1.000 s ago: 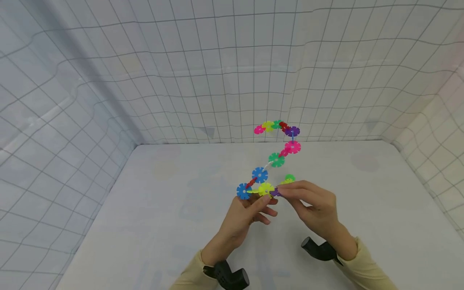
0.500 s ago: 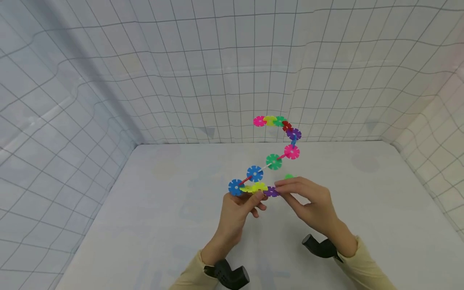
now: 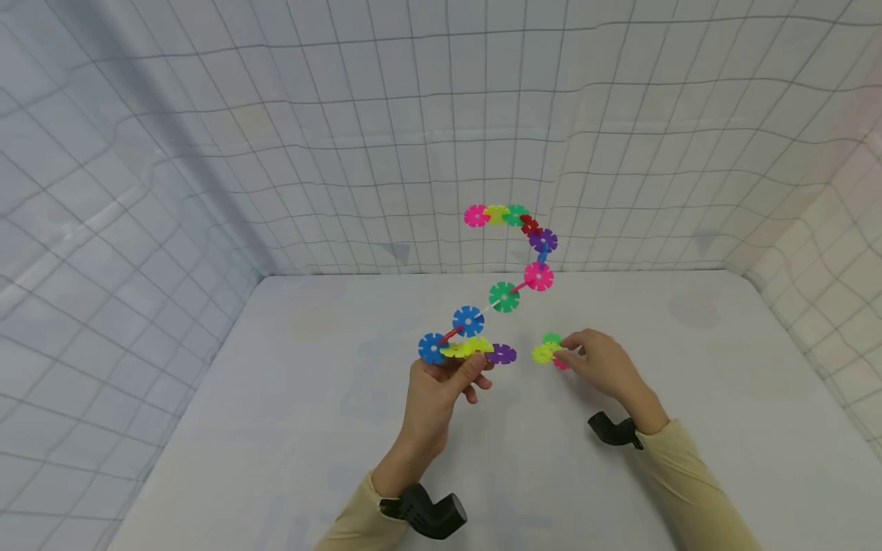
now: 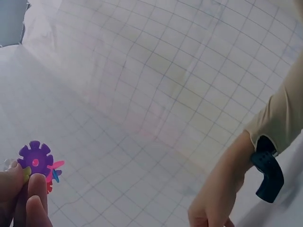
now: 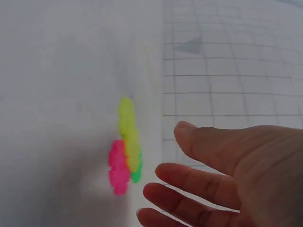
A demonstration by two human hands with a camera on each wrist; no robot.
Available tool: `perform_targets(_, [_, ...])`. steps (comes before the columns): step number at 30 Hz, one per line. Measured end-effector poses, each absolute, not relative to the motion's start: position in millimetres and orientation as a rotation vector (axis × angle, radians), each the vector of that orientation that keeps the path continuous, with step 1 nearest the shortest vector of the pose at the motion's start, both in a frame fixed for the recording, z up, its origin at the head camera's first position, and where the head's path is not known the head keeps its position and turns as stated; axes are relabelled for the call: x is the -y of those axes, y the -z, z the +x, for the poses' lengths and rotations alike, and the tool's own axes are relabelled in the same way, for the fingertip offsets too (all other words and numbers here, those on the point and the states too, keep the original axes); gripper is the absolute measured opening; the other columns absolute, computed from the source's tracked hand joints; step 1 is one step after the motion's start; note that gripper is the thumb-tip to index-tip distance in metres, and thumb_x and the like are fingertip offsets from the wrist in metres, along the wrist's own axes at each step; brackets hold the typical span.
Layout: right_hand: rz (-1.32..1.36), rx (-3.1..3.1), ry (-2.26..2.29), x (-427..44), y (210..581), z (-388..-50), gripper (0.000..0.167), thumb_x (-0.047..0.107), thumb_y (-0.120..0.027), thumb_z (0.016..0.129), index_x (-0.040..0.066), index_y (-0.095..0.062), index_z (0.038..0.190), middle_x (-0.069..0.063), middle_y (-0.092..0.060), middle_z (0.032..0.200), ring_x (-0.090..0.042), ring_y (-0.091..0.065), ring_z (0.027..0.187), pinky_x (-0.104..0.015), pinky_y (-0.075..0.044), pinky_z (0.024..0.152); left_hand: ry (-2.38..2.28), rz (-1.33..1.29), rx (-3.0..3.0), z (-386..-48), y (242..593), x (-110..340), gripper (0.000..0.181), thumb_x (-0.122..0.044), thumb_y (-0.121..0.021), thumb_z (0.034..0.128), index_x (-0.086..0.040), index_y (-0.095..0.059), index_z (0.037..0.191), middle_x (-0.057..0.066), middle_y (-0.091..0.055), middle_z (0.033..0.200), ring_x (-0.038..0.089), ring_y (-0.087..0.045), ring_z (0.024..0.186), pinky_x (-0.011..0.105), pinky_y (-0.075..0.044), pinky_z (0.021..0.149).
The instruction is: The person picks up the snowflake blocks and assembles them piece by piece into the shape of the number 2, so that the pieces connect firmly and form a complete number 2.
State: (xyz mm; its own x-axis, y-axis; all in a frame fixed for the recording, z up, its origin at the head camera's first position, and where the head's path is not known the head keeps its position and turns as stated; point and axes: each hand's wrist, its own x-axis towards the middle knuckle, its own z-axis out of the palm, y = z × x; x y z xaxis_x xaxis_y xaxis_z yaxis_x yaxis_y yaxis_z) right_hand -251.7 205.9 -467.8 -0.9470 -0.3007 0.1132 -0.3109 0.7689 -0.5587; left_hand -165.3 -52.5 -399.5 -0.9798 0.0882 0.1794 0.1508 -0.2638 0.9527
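A long chain of slotted flower-shaped plastic discs rises from my left hand (image 3: pixel 429 405), which pinches a yellow disc (image 3: pixel 475 346) near its lower end. Past the thumb a purple disc (image 3: pixel 501 353) ends the chain; the left wrist view also has this purple disc (image 4: pixel 36 160). A blue disc (image 3: pixel 432 348) stands by the left fingers, and a pink disc (image 3: pixel 475 216) tips the far end. My right hand (image 3: pixel 609 371) hovers, fingers relaxed, beside a small pile of yellow discs (image 5: pixel 127 113), a pink disc (image 5: pixel 118 168) and a partly hidden green disc (image 5: pixel 137 175).
The pile lies on a white table (image 3: pixel 331 428). White sheeting (image 3: pixel 413 138) with a grid of dark lines walls the back and both sides. A black wrist mount (image 3: pixel 430 514) sits on the left forearm, another mount (image 3: pixel 613 430) on the right.
My right hand has let go of the purple disc and moved down and right to the loose discs. The left hand has shifted left with the chain, whose far end has risen.
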Motion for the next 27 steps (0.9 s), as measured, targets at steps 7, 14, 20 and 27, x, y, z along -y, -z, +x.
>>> perform_targets(7, [0.437,2.942,-0.775,-203.4,496.3,-262.1,0.036,0.025,-0.074,0.083,-0.002,-0.065,0.106,-0.005,-0.054,0.081,-0.022,-0.052,0.076,-0.034,-0.046,0.061,2.452,-0.373,1.854,-163.9,396.5,53.5,0.025,-0.009,-0.064,0.0912,0.009,-0.060,0.107,0.006,-0.070,0.085,0.014,-0.064,0.064,0.022,-0.048,0.053])
perform_targets(14, [0.430,2.943,-0.890,-202.9,500.5,-265.8,0.032,0.020,-0.077,0.079,0.000,-0.064,0.099,-0.006,-0.055,0.085,-0.022,-0.052,0.078,-0.036,-0.046,0.066,2.422,-0.400,1.864,-161.7,391.8,56.5,0.025,-0.008,-0.063,0.0913,0.009,-0.060,0.109,0.005,-0.070,0.085,0.013,-0.064,0.064,0.021,-0.049,0.052])
perform_targets(20, [0.387,2.950,-1.051,-206.4,498.2,-265.5,0.027,0.016,-0.077,0.078,-0.001,-0.062,0.093,-0.010,-0.057,0.089,-0.026,-0.053,0.080,-0.039,-0.046,0.068,2.420,-0.394,1.874,-160.7,388.7,58.1,0.025,-0.009,-0.062,0.0920,0.009,-0.060,0.109,0.006,-0.069,0.086,0.013,-0.064,0.064,0.021,-0.048,0.053])
perform_targets(27, [0.344,2.958,-1.318,-205.8,483.1,-262.1,0.021,0.022,-0.072,0.085,0.003,-0.061,0.086,-0.004,-0.061,0.080,-0.021,-0.053,0.072,-0.031,-0.042,0.061,2.415,-0.375,1.871,-162.0,388.0,60.8,0.023,-0.007,-0.062,0.0920,0.010,-0.059,0.107,0.007,-0.069,0.085,0.013,-0.063,0.063,0.021,-0.048,0.052])
